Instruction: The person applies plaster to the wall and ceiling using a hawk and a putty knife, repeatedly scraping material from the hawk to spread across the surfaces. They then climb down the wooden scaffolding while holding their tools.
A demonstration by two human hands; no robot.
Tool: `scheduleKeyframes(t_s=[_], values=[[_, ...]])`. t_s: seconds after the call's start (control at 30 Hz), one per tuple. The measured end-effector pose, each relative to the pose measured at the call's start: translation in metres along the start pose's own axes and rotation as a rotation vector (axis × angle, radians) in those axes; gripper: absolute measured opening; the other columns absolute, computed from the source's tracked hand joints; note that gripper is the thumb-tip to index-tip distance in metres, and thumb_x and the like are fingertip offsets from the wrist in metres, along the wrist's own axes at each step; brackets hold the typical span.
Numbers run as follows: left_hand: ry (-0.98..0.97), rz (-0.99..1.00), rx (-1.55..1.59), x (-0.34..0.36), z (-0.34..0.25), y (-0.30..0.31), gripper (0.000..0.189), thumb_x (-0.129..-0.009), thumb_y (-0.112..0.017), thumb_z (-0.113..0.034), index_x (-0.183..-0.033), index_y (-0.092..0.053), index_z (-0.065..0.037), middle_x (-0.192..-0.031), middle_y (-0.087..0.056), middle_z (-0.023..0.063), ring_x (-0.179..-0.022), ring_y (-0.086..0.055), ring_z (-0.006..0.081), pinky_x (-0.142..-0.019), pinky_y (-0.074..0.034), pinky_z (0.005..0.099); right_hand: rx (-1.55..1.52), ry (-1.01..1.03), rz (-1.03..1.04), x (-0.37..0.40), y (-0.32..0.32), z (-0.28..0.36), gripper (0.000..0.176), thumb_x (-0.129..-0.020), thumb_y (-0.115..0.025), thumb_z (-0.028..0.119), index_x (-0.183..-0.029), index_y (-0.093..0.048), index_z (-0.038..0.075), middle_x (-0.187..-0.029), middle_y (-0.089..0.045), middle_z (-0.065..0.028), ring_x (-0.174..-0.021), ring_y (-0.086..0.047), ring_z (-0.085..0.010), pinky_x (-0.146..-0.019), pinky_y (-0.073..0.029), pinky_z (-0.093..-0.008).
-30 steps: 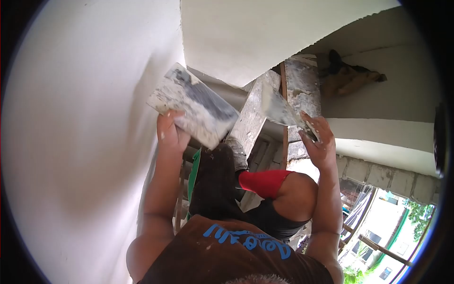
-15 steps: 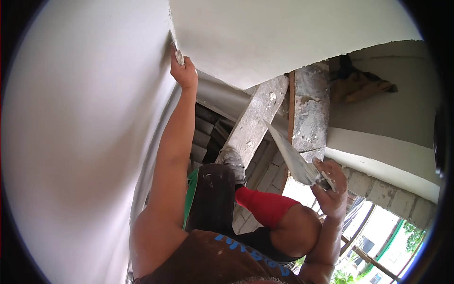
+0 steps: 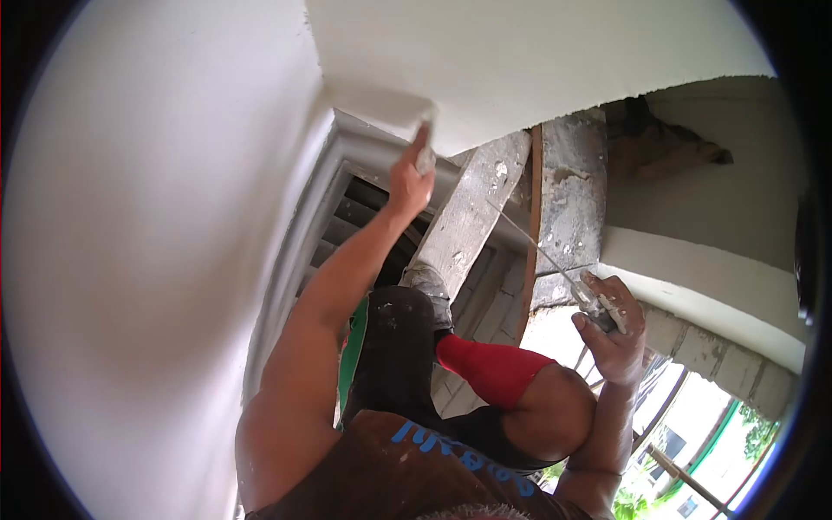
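My left hand [image 3: 412, 182] is closed around the handle of a small scraper [image 3: 426, 139]. The scraper, a little blurred, lies against the pale plastered surface [image 3: 511, 61] near its lower edge, right of the corner with the big white wall [image 3: 156, 208]. At the right, my right hand [image 3: 617, 334] grips the handle of a wider flat blade [image 3: 537, 247]. That blade is seen almost edge-on, pointing up and left in front of the planks, and appears to touch nothing.
My shoe [image 3: 429, 290] stands by a splattered plank [image 3: 472, 208]. Another plank [image 3: 570, 199] runs beside it. Grey moulding [image 3: 299, 208] frames a dark opening. Dark cloth [image 3: 667, 147] lies at the upper right, above a curved ledge [image 3: 693, 273]. Poles [image 3: 689, 481] cross the lower right.
My left hand has moved right and down with the scraper, away from the wall corner. The wide blade in my right hand has turned from its face to its edge.
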State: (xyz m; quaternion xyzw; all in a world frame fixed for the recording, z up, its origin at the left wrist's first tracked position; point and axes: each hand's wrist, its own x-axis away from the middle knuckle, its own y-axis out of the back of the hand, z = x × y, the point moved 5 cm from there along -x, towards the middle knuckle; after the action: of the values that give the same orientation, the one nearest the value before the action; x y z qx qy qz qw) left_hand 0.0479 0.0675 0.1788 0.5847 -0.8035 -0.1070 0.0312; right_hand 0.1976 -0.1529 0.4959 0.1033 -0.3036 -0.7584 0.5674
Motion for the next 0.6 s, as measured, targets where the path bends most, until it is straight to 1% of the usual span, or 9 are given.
scheduleKeyframes(t_s=[0.03,0.1,0.17,0.23,0.37,0.47,0.53,0.57,0.6], values=[[-0.243,-0.066,-0.063,0.015,-0.016,0.005,0.072,-0.083,-0.059,0.003,-0.148,-0.037,-0.016,-0.142,-0.049,0.0163,-0.113,-0.061,0.0326,-0.088,-0.052,0.0363,0.006,0.021,0.004,-0.001,0.000,0.006,0.041,-0.074,-0.075,-0.003,-0.114,-0.063,-0.004,-0.102,-0.067,-0.0124,-0.093,-0.064,-0.0172,-0.081,-0.049,-0.0291],[-0.038,-0.160,0.167,0.021,-0.009,0.028,0.073,-0.081,-0.055,0.007,-0.148,-0.037,-0.015,-0.140,-0.051,0.0168,-0.110,-0.063,0.0289,-0.086,-0.052,0.0343,0.024,-0.003,0.038,0.001,-0.003,0.011,0.041,-0.074,-0.075,-0.002,-0.113,-0.064,-0.003,-0.102,-0.066,-0.0121,-0.093,-0.064,-0.0176,-0.081,-0.049,-0.0285],[0.112,-0.427,0.219,-0.010,-0.017,0.067,0.074,-0.079,-0.050,0.009,-0.148,-0.037,-0.012,-0.140,-0.052,0.0162,-0.108,-0.064,0.0251,-0.084,-0.051,0.0317,0.043,0.022,0.022,0.005,-0.003,0.012,0.041,-0.074,-0.075,-0.002,-0.114,-0.064,-0.003,-0.102,-0.066,-0.0128,-0.091,-0.064,-0.0181,-0.080,-0.049,-0.0284],[-0.141,-0.594,-0.006,-0.050,-0.005,0.100,0.073,-0.078,-0.048,0.007,-0.148,-0.035,-0.009,-0.141,-0.051,0.0163,-0.112,-0.062,0.0256,-0.089,-0.050,0.0308,0.115,-0.002,0.062,0.007,-0.003,0.009,0.040,-0.075,-0.074,-0.002,-0.114,-0.064,-0.002,-0.101,-0.066,-0.0134,-0.089,-0.064,-0.0197,-0.078,-0.049,-0.0294],[0.103,-0.406,0.371,-0.083,-0.009,0.071,0.073,-0.078,-0.048,0.006,-0.148,-0.033,-0.006,-0.145,-0.046,0.0168,-0.121,-0.057,0.0273,-0.098,-0.046,0.0337,0.118,0.037,0.100,0.012,0.000,0.020,0.042,-0.075,-0.074,0.000,-0.116,-0.065,-0.001,-0.100,-0.067,-0.0135,-0.086,-0.065,-0.0215,-0.078,-0.049,-0.0314],[-0.115,-0.515,-0.023,-0.062,-0.056,0.016,0.080,-0.075,-0.050,0.008,-0.150,-0.026,-0.005,-0.152,-0.034,0.0195,-0.129,-0.049,0.0330,-0.103,-0.043,0.0361,0.055,0.135,0.064,0.014,0.004,0.030,0.044,-0.074,-0.073,-0.002,-0.117,-0.065,-0.001,-0.106,-0.069,-0.0145,-0.090,-0.066,-0.0217,-0.081,-0.050,-0.0317],[-0.082,-0.359,0.110,-0.030,-0.085,-0.026,0.081,-0.076,-0.051,0.008,-0.151,-0.024,-0.004,-0.152,-0.032,0.0211,-0.131,-0.047,0.0344,-0.106,-0.040,0.0362,0.057,0.170,0.036,0.016,0.006,0.040,0.046,-0.074,-0.073,-0.005,-0.119,-0.064,-0.001,-0.107,-0.069,-0.0146,-0.092,-0.066,-0.0206,-0.082,-0.050,-0.0323],[-0.185,-0.280,0.054,-0.014,-0.086,-0.044,0.080,-0.076,-0.052,0.008,-0.150,-0.025,-0.003,-0.151,-0.034,0.0226,-0.130,-0.047,0.0341,-0.107,-0.039,0.0370,-0.035,0.156,-0.011,0.018,0.006,0.040,0.045,-0.075,-0.072,-0.005,-0.119,-0.064,-0.001,-0.108,-0.069,-0.0151,-0.091,-0.065,-0.0191,-0.081,-0.049,-0.0316],[-0.238,-0.140,0.069,0.009,-0.095,-0.053,0.076,-0.078,-0.052,0.007,-0.149,-0.028,-0.006,-0.143,-0.041,0.0233,-0.121,-0.052,0.0362,-0.098,-0.043,0.0384,-0.081,0.178,-0.066,0.021,0.005,0.041,0.045,-0.075,-0.073,-0.005,-0.119,-0.064,-0.001,-0.105,-0.068,-0.0140,-0.089,-0.064,-0.0181,-0.080,-0.049,-0.0305]])
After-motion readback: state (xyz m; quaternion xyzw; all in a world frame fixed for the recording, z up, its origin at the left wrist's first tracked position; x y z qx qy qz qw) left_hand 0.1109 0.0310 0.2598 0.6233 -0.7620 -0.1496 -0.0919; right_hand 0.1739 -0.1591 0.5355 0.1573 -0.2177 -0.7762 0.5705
